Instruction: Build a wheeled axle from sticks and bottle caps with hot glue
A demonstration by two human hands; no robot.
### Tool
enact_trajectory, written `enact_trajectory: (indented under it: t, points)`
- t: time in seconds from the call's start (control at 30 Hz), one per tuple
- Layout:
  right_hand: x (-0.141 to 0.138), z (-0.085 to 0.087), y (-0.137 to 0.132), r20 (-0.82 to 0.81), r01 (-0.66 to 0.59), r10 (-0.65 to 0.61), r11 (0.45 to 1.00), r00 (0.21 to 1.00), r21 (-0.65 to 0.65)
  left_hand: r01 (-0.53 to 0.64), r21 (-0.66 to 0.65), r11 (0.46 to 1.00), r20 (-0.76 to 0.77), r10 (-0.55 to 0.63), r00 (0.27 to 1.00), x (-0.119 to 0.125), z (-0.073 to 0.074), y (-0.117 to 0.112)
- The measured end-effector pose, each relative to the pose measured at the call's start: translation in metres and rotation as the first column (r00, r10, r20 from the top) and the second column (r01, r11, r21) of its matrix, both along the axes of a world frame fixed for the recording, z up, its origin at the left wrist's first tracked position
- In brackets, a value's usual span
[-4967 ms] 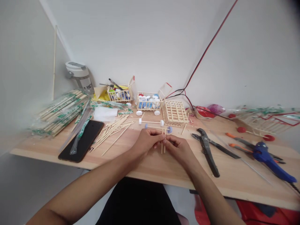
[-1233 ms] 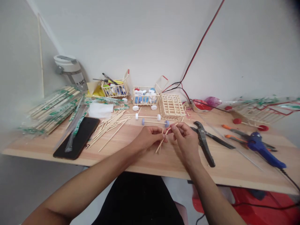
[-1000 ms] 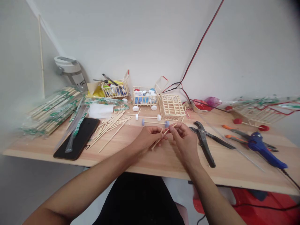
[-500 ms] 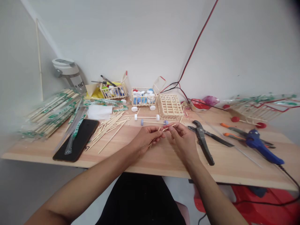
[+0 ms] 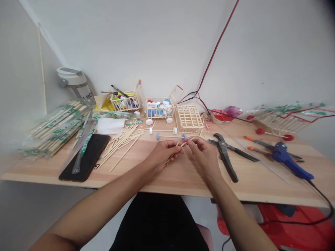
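Both hands meet just above the front middle of the wooden table. My left hand (image 5: 165, 153) is closed on thin wooden sticks (image 5: 169, 159); their ends poke out below and above its fingers. In a pinch, my right hand (image 5: 202, 150) grips a short wooden stick (image 5: 188, 140) that slants across to the left fingertips. Just beyond the hands lies a stick axle with lilac wheels (image 5: 170, 136), and behind it another axle with white wheels (image 5: 162, 131). A lattice basket of sticks (image 5: 190, 119) stands farther back. Fingers partly hide how the held sticks touch.
Loose sticks (image 5: 121, 144) and a black phone (image 5: 85, 158) lie left, beside bagged sticks (image 5: 59, 123). Small stick carts (image 5: 160, 108) holding bottle caps stand at the back. Black-handled cutters (image 5: 225, 157), a blue glue gun (image 5: 289, 160) and a red-wheeled cart (image 5: 280, 127) are right.
The camera view has shifted slightly. Both hands keep nearly the same pose, with the sticks still held between them; the right-hand stick has turned only a little, if at all.
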State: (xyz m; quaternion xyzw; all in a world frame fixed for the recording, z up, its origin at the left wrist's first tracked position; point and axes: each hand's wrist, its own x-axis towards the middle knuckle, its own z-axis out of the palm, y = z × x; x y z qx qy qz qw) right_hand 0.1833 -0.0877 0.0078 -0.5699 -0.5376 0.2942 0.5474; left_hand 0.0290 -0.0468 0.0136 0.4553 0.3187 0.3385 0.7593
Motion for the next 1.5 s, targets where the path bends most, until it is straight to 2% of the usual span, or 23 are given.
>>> enact_trajectory:
  t: [0.23,0.4,0.5,0.57,0.67,0.8,0.9,0.97,1.07,1.23,1.33,1.4,1.5]
  points:
    - [0.001,0.001,0.003,0.042,0.016,-0.016,1.000,0.999,0.008,-0.006,-0.037,0.999,0.009,0.007,1.000,0.004,-0.001,0.005]
    - [0.009,-0.001,0.009,-0.077,0.074,-0.070,0.996,0.995,0.044,0.039,-0.051,0.998,-0.026,-0.040,0.999,0.016,0.006,0.012]
    - [0.018,-0.003,0.010,-0.085,0.147,-0.146,0.989,0.986,0.011,-0.031,-0.025,0.999,-0.047,0.029,0.998,0.022,0.006,0.018]
    - [0.023,-0.005,0.009,-0.022,0.163,-0.165,0.985,0.986,-0.047,-0.090,-0.025,0.996,-0.034,0.089,0.995,0.022,0.005,0.022]
    - [0.024,-0.008,0.007,0.165,0.146,-0.125,0.981,0.978,-0.125,-0.088,-0.064,0.994,0.008,0.088,0.996,0.016,0.003,0.026]
    - [0.024,-0.015,0.008,0.431,0.155,-0.122,0.987,0.894,-0.043,-0.052,-0.098,0.994,0.047,0.057,0.997,0.007,0.008,0.026]
    - [0.024,-0.021,0.010,0.561,0.192,-0.154,0.981,0.813,-0.009,-0.047,-0.125,0.991,0.041,0.052,0.998,0.006,0.011,0.023]
    - [0.024,-0.024,0.012,0.599,0.207,-0.160,0.978,0.785,-0.010,-0.038,-0.128,0.991,0.030,0.042,0.999,0.006,0.011,0.022]
    - [0.023,-0.021,0.011,0.594,0.211,-0.178,0.977,0.785,0.013,-0.038,-0.130,0.991,0.024,0.042,0.999,0.007,0.009,0.022]
    - [0.027,0.002,-0.008,0.558,0.227,-0.231,0.971,0.797,0.079,-0.037,-0.122,0.992,0.009,0.038,0.999,0.007,0.005,0.025]
    - [0.047,0.015,-0.031,0.581,0.275,-0.279,0.956,0.764,0.098,-0.045,-0.120,0.992,-0.012,0.043,0.999,0.007,0.006,0.024]
    - [0.073,0.020,-0.049,0.597,0.356,-0.352,0.927,0.721,0.117,-0.047,-0.126,0.991,-0.021,0.045,0.999,0.007,0.007,0.024]
    - [0.131,0.022,-0.076,0.631,0.527,-0.513,0.829,0.582,0.187,-0.043,-0.134,0.990,-0.025,0.040,0.999,0.007,0.009,0.023]
